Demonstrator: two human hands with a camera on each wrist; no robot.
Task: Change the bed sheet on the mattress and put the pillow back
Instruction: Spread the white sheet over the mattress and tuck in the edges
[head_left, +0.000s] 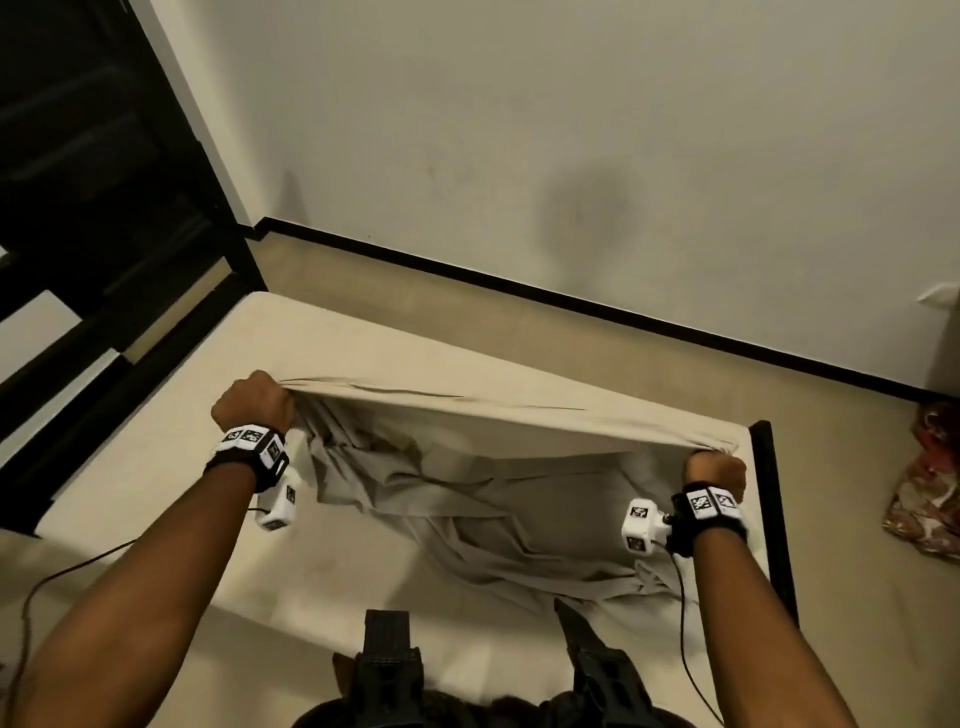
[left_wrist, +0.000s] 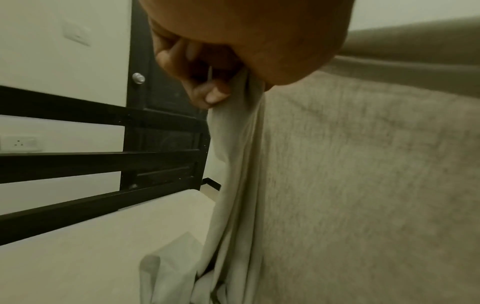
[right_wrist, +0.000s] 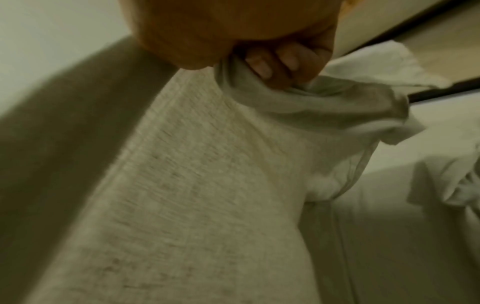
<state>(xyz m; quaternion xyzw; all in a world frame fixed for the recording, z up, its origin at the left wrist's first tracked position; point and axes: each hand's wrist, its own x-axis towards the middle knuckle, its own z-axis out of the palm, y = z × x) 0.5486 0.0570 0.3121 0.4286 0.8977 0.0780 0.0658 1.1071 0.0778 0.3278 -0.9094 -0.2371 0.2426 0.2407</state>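
1. Beige cloth, the bed sheet (head_left: 488, 499), hangs stretched between two raised fists above the mattress (head_left: 156, 467), its top edge pulled into a taut line from one hand to the other
2. Left hand (head_left: 254, 402) is curled into a fist round one end of that edge; in the left wrist view its fingers (left_wrist: 207, 92) fold over a gathered bunch of the sheet (left_wrist: 363, 185), which drops straight down from the grip
3. Right hand (head_left: 717, 473) is likewise clenched on the other end; the right wrist view shows its fingertips (right_wrist: 262, 63) tucked over a rolled hem of the sheet (right_wrist: 207, 185)
4. Below the taut edge the sheet sags in loose, crumpled folds, and its lower part lies rumpled on the mattress near the person's body
5. The mattress is pale cream and bare around the sheet, lying in a black bed frame (head_left: 774, 519) whose rail runs down the right side
6. Black horizontal bars (left_wrist: 78, 164) of the frame stand at the left end of the mattress, with a dark door (left_wrist: 161, 61) behind them
7. Both wrists carry black straps with white marker cubes (head_left: 641, 525), and thin cables trail from them
8. A red patterned cloth (head_left: 924, 488) lies bunched on the floor (head_left: 519, 322) to the right of the bed, near the wall (head_left: 519, 130)
9. No pillow can be made out in any view
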